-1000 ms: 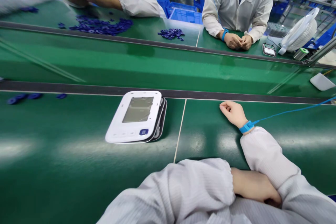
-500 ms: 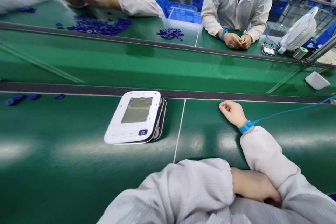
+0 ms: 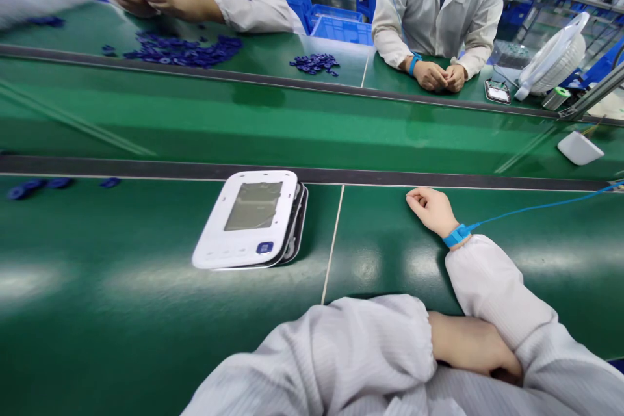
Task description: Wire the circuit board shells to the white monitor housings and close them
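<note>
Right hand [image 3: 431, 211]: grip curled together, on green bench [image 3: 380, 240] | left hand [image 3: 470, 341]: at right sleeve [image 3: 497, 283], grip hidden, cannot tell

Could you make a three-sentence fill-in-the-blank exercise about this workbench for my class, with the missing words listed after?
1. The right hand has a wrist strap coloured ____.
2. In the picture, the stacked white panels lie to the ____ of the pale line.
3. The near tabletop is coloured ____.

Missing words: blue; left; green.
</note>
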Demonstrator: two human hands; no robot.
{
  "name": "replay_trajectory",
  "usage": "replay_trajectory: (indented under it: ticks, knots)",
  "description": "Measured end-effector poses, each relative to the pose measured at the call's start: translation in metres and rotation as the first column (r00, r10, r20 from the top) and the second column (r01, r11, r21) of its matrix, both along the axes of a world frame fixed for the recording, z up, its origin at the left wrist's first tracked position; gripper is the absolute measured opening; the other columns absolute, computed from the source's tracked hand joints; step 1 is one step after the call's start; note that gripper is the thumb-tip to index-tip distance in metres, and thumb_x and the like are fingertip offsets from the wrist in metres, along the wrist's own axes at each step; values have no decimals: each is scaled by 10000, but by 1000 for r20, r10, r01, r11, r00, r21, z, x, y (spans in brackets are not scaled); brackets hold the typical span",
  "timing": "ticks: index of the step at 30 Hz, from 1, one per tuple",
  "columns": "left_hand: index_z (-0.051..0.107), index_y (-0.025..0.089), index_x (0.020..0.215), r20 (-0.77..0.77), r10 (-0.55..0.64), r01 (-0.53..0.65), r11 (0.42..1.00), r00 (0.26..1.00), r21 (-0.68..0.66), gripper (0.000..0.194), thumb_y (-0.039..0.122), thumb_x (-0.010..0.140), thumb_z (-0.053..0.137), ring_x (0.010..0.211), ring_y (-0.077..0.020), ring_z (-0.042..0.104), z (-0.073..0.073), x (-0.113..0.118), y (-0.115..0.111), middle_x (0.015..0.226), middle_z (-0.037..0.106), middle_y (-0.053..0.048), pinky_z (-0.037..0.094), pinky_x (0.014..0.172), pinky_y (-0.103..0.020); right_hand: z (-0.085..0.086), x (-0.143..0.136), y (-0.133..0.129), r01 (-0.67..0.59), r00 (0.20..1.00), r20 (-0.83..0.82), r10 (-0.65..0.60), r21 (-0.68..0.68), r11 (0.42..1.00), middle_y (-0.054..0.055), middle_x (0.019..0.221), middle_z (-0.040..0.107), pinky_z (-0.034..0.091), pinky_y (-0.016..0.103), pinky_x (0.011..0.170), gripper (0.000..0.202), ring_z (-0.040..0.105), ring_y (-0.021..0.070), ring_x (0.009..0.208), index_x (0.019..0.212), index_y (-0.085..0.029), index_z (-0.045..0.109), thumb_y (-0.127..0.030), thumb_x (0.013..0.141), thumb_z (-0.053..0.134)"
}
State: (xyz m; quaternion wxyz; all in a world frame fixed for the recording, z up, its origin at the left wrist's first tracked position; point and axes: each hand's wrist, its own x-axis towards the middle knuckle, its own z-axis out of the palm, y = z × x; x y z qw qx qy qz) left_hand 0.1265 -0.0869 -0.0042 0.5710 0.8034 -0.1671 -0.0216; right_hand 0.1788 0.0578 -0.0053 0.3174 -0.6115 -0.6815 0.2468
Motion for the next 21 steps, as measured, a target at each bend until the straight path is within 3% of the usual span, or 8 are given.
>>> replay_trajectory:
  ticks: [8, 21]
  knots:
    - [454, 258, 720, -12, 3, -3, 1000, 1000, -25, 160, 180, 816, 554, 614, -153, 549, 0, 0, 0, 695, 546, 46, 403, 554, -243, 0, 0, 0, -5, 1000, -7, 5, -2, 1000, 10, 766, 711, 466, 280, 640, 170, 615, 147, 637, 853, -218, 705, -318, 858, 568]
    - [538, 224, 851, 52, 12, -19, 990, 999, 140, 153, 74, 824, 522, 698, -128, 597, -4, -1, -4, 789, 598, 36, 441, 609, -219, -3, 0, 0, 3, 1000, -18, -3, 10, 1000, 6, 766, 712, 464, 267, 640, 156, 612, 137, 635, 850, -212, 709, -300, 855, 581]
